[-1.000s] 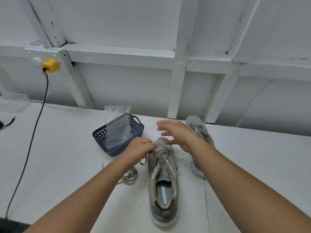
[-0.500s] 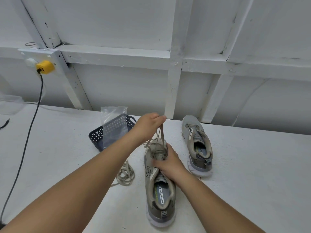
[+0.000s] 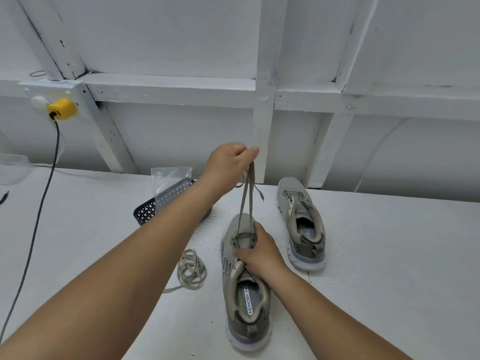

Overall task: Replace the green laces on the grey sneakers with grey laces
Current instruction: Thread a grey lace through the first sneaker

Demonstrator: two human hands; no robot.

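Note:
Two grey sneakers stand on the white table. The near sneaker (image 3: 245,305) points away from me. My right hand (image 3: 259,252) rests on its tongue area, fingers curled over the eyelets, holding it down. My left hand (image 3: 231,158) is raised above the toe and pinches both strands of a grey lace (image 3: 245,201) that run taut down to the front eyelets. The second sneaker (image 3: 302,224) sits to the right with no lace in it. A loose coiled lace (image 3: 191,270), greyish, lies on the table left of the near sneaker.
A dark perforated basket (image 3: 149,211) holding a clear plastic bag (image 3: 170,179) stands behind my left forearm. A black cable (image 3: 39,209) runs down from a yellow plug (image 3: 61,110) on the wall at left. White wall framing stands right behind the table.
My left hand has lifted higher with the lace, pulling both strands taut. My right hand came down from the air onto the near sneaker and now holds it.

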